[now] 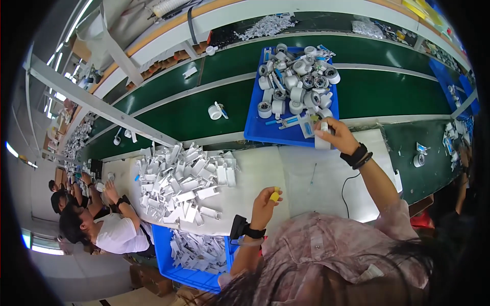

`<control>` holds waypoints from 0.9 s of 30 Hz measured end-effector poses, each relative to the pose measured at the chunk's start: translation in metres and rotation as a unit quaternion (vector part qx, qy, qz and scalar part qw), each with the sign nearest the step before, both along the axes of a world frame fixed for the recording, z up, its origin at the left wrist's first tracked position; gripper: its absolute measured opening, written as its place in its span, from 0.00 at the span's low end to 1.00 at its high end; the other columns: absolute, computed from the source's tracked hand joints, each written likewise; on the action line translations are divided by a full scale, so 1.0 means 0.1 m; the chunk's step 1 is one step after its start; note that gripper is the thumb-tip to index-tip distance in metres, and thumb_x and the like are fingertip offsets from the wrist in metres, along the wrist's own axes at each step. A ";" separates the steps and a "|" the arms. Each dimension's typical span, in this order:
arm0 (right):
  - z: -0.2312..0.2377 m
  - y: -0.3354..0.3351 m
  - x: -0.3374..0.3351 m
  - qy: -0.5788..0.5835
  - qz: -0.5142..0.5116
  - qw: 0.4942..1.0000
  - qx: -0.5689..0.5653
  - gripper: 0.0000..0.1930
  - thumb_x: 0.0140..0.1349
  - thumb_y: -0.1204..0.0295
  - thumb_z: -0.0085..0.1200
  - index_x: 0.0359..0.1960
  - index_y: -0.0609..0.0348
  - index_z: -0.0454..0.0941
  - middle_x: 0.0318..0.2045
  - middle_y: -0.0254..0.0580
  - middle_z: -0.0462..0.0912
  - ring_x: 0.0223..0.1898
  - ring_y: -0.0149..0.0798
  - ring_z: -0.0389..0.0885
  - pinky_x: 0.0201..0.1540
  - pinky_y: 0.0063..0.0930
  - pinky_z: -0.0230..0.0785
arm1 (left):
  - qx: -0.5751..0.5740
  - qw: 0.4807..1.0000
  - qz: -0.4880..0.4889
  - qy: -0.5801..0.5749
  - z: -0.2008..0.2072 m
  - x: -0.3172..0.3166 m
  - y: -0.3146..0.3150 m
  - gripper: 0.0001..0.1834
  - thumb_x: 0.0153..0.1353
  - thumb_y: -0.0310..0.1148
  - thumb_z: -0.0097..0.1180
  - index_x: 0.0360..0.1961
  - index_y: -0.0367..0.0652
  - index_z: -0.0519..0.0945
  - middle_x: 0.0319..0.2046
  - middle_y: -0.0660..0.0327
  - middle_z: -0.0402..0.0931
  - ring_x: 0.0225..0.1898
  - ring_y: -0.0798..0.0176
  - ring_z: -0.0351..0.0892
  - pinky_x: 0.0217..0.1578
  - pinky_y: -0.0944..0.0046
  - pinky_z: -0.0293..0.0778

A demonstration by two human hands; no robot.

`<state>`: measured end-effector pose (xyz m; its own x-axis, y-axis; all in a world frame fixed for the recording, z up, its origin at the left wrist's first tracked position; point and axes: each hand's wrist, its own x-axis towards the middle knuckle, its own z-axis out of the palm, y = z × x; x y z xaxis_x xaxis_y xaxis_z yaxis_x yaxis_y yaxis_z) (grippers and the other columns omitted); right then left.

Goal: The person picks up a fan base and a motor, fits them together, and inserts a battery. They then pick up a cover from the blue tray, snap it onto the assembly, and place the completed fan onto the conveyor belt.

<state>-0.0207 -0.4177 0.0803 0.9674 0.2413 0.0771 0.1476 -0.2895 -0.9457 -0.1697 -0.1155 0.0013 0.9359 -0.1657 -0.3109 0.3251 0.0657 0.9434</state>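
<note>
My right hand (337,136) reaches to the near right corner of a blue tray (251,130). Its fingers are closed round a white cylindrical housing (322,141). Round white housings with grey inner parts (301,76) are heaped in the tray, some with blue-and-white strips attached. Over the pale work mat (286,173), my left hand (264,208) is held with its fingers curled together. Something small and yellow (275,195) shows at its fingertips; whether it is held or worn on a finger I cannot tell. Both wrists carry black bands.
Left of my hands lies a large pile of white plastic brackets (184,178), above a blue bin (163,255) holding more. A single housing (215,112) sits on the green conveyor (168,112). A black cable (345,196) curves over the mat. A person in white (115,232) works at left.
</note>
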 end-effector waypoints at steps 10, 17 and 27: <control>-0.38 -0.20 -1.11 0.162 0.084 0.975 0.128 0.11 0.59 0.67 0.62 0.38 0.60 0.79 0.36 0.34 0.81 0.39 0.27 0.76 0.43 0.23 0.67 | -0.033 0.999 -0.005 0.017 0.09 0.13 -0.21 0.19 0.61 0.24 0.44 0.54 0.39 0.72 0.47 0.56 0.78 0.43 0.60 0.80 0.44 0.63 0.77; -1.22 -0.32 -1.33 0.272 -0.036 0.955 0.115 0.13 0.60 0.62 0.63 0.36 0.59 0.81 0.25 0.28 0.79 0.26 0.21 0.71 0.28 0.17 0.63 | 0.052 0.991 0.122 0.028 -0.29 0.93 0.46 0.19 0.61 0.20 0.40 0.53 0.39 0.73 0.45 0.58 0.78 0.37 0.66 0.81 0.30 0.71 0.77; -1.61 -0.52 -1.30 0.343 -0.186 0.895 0.215 0.15 0.66 0.63 0.53 0.33 0.66 0.81 0.28 0.40 0.83 0.31 0.33 0.81 0.36 0.27 0.72 | 0.451 0.787 0.375 -0.192 -1.22 3.48 1.27 0.28 0.47 0.37 0.70 0.45 0.31 0.74 0.35 0.49 0.76 0.39 0.46 0.76 0.43 0.50 0.72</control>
<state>-0.1509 -0.4695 -0.0806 0.8302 -0.0159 -0.5572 -0.5413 0.2152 -0.8128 0.1786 0.0111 -0.1212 0.7186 0.6042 0.3443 0.1941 -0.6497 0.7350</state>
